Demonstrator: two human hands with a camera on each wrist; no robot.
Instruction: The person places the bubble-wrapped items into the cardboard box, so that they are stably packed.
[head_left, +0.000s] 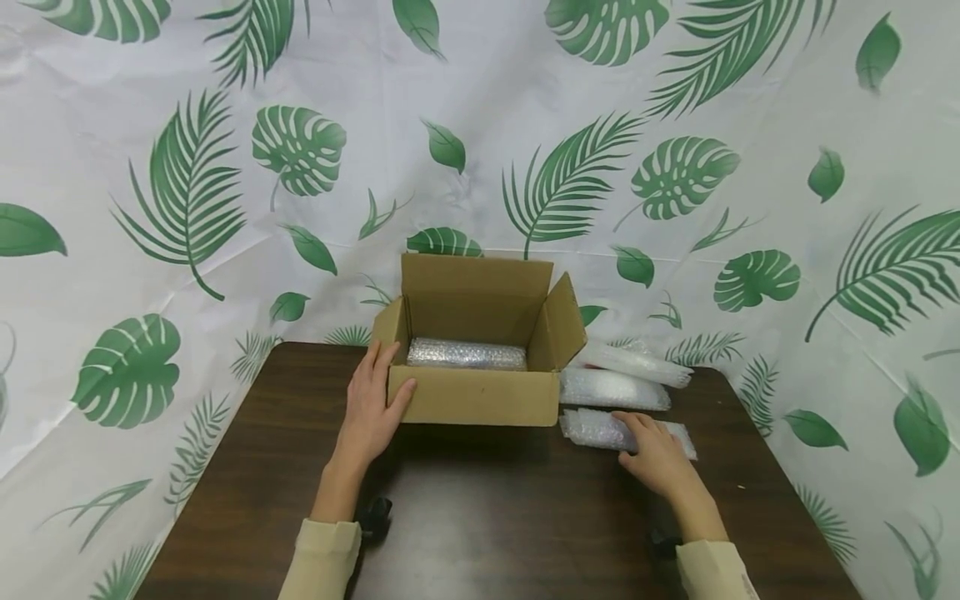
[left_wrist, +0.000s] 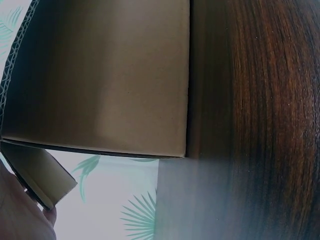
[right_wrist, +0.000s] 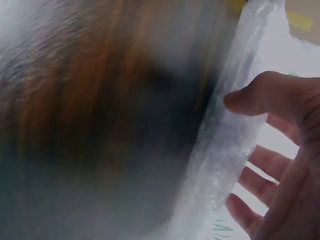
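Observation:
An open cardboard box [head_left: 474, 398] stands at the back of the table, its flaps raised. Inside it lies a bubble-wrapped bundle [head_left: 467, 354]. My left hand [head_left: 369, 404] grips the box at its left flap, fingers over the edge; in the left wrist view fingertips show by that flap [left_wrist: 47, 180]. To the right of the box, my right hand [head_left: 656, 454] holds a flat bubble-wrapped package [head_left: 596, 429]. The right wrist view shows the thumb on one side of this package [right_wrist: 220, 150] and the fingers on the other. What the wrap covers cannot be made out.
Behind the right hand lie more bubble-wrapped packages, one [head_left: 615, 389] beside the box and another [head_left: 637, 364] farther back. The dark wooden table [head_left: 480, 517] reaches back to a white leaf-patterned cloth [head_left: 465, 200].

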